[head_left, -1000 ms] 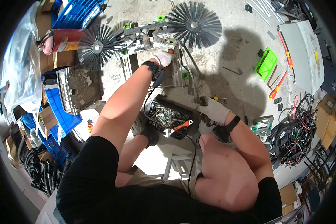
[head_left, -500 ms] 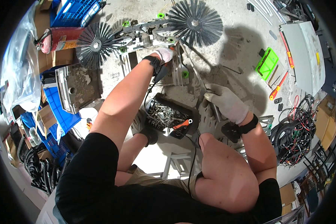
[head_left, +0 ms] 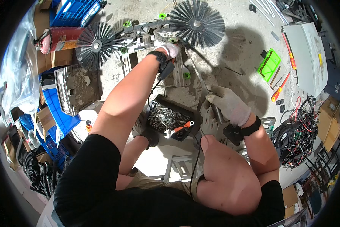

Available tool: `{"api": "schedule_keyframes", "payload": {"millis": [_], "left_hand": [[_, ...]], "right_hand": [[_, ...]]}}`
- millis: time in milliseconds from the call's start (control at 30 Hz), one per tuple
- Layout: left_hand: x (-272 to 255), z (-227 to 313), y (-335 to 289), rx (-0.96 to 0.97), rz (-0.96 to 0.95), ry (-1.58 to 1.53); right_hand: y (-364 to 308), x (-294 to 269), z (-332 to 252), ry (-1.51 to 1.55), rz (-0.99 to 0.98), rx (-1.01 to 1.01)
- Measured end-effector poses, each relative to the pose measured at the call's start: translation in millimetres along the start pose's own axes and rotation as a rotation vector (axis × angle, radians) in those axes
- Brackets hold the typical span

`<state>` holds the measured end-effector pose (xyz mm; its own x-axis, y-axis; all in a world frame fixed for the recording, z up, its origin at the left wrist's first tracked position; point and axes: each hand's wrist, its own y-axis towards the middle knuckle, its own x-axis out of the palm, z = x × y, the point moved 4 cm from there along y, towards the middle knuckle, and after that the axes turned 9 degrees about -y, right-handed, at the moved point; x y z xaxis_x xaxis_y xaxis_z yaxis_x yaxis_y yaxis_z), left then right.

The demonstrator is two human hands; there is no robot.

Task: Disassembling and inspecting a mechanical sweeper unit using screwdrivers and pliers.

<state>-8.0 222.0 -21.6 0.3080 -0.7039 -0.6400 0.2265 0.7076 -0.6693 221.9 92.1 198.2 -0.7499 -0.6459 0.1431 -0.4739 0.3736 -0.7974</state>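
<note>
My left hand [head_left: 169,50], in a pale glove, reaches to the near side of a metal frame [head_left: 139,45] with two round black brushes. Its fingers are curled in at the frame; what they hold is hidden. A second glove covers my right hand [head_left: 229,104], closed around the dark grip of a long thin metal bar [head_left: 195,67] that slants up toward the frame near my left hand. The bar's exact kind is not clear. Between my feet sits a black bin [head_left: 170,118] full of screws and small metal parts, with an orange-handled tool [head_left: 183,126] on top.
To the right lie a green tray [head_left: 269,65], red-and-yellow screwdrivers [head_left: 279,89], a grey panel [head_left: 306,56] and tangled cables [head_left: 298,136]. At left are a dirty metal box [head_left: 78,89], a red cylinder [head_left: 64,39] and blue crates [head_left: 76,13].
My left hand has shifted slightly right, and the orange bit beside its fingers no longer shows. The bar's far end has moved slightly right; my right hand keeps its place.
</note>
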Motion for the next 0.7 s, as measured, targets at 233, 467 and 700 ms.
{"api": "schedule_keyframes", "payload": {"millis": [233,467,700], "left_hand": [[-3,-7,-21,-0.062,0.111,-0.201],[-12,-3,-31,-0.077,0.103,-0.311],[10,10,-45,-0.197,-0.078,-0.342]], "right_hand": [[3,0,-3,0.0,-0.041,-0.005],[2,-1,-5,-0.017,-0.038,-0.004],[0,1,-5,0.008,-0.027,-0.001]]}}
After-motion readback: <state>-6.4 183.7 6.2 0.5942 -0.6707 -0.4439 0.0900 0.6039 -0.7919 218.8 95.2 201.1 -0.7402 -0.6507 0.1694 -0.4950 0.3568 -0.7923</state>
